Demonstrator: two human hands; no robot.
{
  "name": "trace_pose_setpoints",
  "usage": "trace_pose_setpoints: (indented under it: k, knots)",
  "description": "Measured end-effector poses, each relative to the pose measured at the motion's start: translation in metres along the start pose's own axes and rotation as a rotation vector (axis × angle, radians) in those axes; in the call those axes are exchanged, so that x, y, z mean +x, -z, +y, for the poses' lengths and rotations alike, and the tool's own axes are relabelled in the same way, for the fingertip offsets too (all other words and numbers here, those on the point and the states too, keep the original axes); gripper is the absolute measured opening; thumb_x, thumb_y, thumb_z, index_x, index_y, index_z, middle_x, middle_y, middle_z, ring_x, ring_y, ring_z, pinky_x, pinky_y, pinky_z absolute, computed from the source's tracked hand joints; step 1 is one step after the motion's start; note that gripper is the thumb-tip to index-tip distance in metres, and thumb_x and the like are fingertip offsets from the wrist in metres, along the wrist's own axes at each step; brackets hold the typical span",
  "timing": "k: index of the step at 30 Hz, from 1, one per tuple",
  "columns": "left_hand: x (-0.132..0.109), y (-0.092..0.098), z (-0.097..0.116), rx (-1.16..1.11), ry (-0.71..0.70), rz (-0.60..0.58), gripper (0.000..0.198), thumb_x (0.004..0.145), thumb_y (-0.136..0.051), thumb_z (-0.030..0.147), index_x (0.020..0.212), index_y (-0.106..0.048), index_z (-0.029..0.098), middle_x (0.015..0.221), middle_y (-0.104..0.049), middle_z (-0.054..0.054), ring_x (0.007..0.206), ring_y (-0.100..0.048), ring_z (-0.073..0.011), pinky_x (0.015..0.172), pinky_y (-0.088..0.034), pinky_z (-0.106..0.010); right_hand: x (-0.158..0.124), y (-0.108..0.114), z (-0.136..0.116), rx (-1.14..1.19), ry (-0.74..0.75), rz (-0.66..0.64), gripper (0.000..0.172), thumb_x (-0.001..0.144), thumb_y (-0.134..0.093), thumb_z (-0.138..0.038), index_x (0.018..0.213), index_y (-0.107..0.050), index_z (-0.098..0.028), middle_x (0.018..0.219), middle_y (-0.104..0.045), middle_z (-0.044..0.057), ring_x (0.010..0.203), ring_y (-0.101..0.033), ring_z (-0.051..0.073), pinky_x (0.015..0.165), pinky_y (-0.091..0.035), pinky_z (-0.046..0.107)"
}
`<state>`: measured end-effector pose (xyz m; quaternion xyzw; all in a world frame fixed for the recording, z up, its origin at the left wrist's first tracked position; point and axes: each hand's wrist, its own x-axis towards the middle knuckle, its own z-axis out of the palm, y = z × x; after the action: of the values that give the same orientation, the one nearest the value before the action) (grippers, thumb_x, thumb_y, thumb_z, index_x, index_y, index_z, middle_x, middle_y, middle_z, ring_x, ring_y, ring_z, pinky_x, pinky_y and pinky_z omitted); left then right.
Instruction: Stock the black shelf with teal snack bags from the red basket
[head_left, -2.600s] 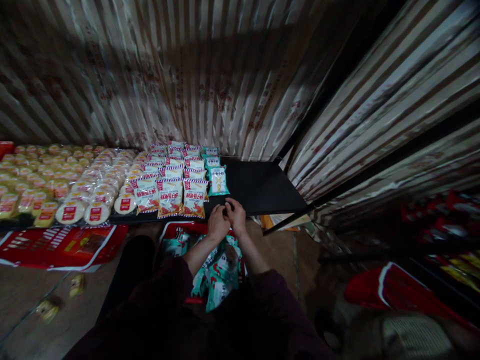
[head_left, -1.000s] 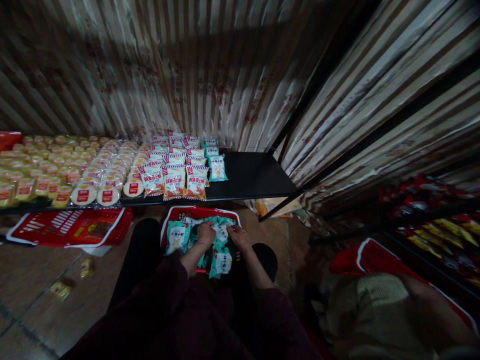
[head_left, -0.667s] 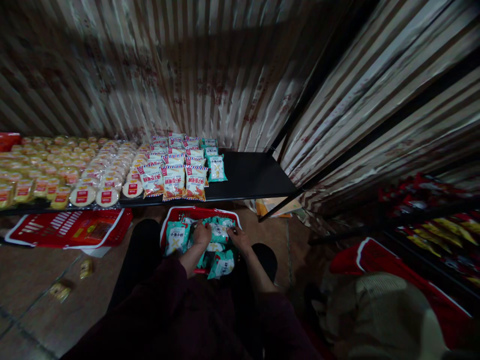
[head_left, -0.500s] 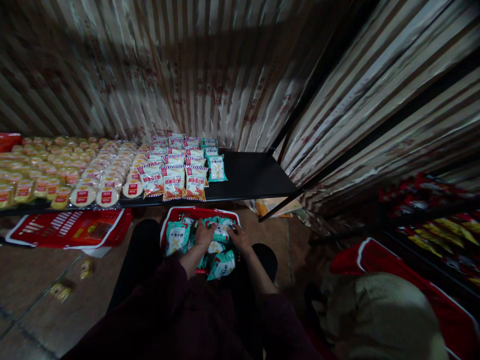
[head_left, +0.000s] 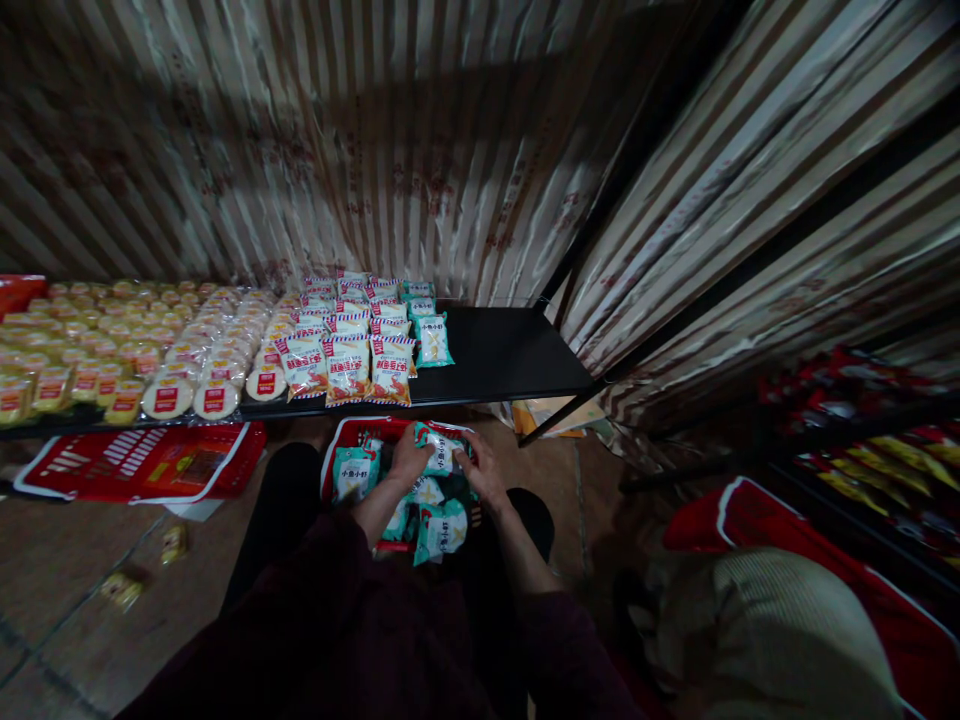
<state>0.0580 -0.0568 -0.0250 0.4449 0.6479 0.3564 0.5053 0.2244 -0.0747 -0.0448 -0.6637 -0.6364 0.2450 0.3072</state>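
Between my left hand (head_left: 409, 458) and my right hand (head_left: 484, 472) is a teal-and-white snack bag (head_left: 439, 449), gripped from both sides just above a red basket (head_left: 330, 450). Both hands are closed on its edges. Beneath it, the basket holds several bags of the same kind, among them one upright bag (head_left: 355, 472) at the left and another bag (head_left: 441, 530) at the near edge. On the black shelf (head_left: 510, 345) ahead, a short column of the teal bags (head_left: 433, 340) stands beside rows of orange-and-white snack bags (head_left: 347, 368).
Round wrapped crackers (head_left: 169, 397) and small yellow packets (head_left: 52, 388) fill the shelf's left side. A red basket (head_left: 232, 460) lies under it, with yellow packets (head_left: 173, 543) on the floor. At right are another red basket (head_left: 697, 515), a person's light clothing (head_left: 780, 620) and a stocked rack (head_left: 885, 465).
The held teal bag has risen slightly and turned, its printed front showing more clearly now. Both hands have lifted a little with it.
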Motion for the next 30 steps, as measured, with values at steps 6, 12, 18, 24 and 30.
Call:
trace_pose_setpoints:
  k: [6, 12, 18, 24, 30]
  knots:
    - [0.009, 0.008, 0.022, -0.072, -0.132, -0.096, 0.062, 0.069, -0.064, 0.014, 0.128, -0.050, 0.021, 0.125, -0.060, -0.007, 0.114, -0.056, -0.0195, 0.098, -0.042, -0.031, 0.007, 0.020, -0.015, -0.011, 0.045, -0.044, 0.045, 0.084, -0.050, -0.042, 0.122, -0.058, -0.021, 0.127, -0.059, 0.009, 0.122, -0.050, 0.024, 0.105, -0.037, 0.042]
    - [0.016, 0.019, 0.046, -0.202, -0.129, -0.120, 0.058, 0.070, -0.068, 0.018, 0.126, -0.052, 0.019, 0.113, -0.064, -0.009, 0.103, -0.061, -0.0204, 0.087, -0.050, -0.031, 0.015, 0.040, -0.027, 0.009, 0.058, -0.108, 0.050, 0.083, -0.051, -0.051, 0.123, -0.058, -0.021, 0.121, -0.062, 0.009, 0.112, -0.057, 0.024, 0.099, -0.042, 0.041]
    - [0.021, 0.023, 0.062, -0.273, -0.093, -0.103, 0.051, 0.066, -0.077, 0.027, 0.112, -0.060, 0.014, 0.105, -0.065, -0.011, 0.092, -0.064, -0.0199, 0.079, -0.051, -0.030, 0.016, 0.048, -0.041, 0.237, 0.004, -0.247, 0.044, 0.081, -0.055, -0.049, 0.115, -0.063, -0.023, 0.111, -0.068, 0.005, 0.101, -0.063, 0.022, 0.088, -0.050, 0.035]
    - [0.021, 0.020, 0.059, -0.322, -0.070, -0.093, 0.048, 0.062, -0.079, 0.034, 0.102, -0.063, 0.012, 0.100, -0.066, -0.011, 0.090, -0.064, -0.0204, 0.079, -0.050, -0.030, 0.008, 0.046, -0.049, 0.422, -0.081, -0.340, 0.051, 0.079, -0.057, -0.052, 0.121, -0.059, -0.024, 0.113, -0.067, 0.003, 0.104, -0.062, 0.023, 0.087, -0.052, 0.034]
    - [0.015, 0.014, 0.052, -0.412, -0.020, -0.077, 0.046, 0.067, -0.069, 0.046, 0.099, -0.063, 0.012, 0.096, -0.067, -0.010, 0.091, -0.063, -0.0202, 0.078, -0.049, -0.030, -0.001, 0.030, -0.041, 0.689, -0.171, -0.234, 0.051, 0.072, -0.064, -0.053, 0.112, -0.063, -0.020, 0.103, -0.070, 0.006, 0.093, -0.066, 0.025, 0.080, -0.054, 0.036]
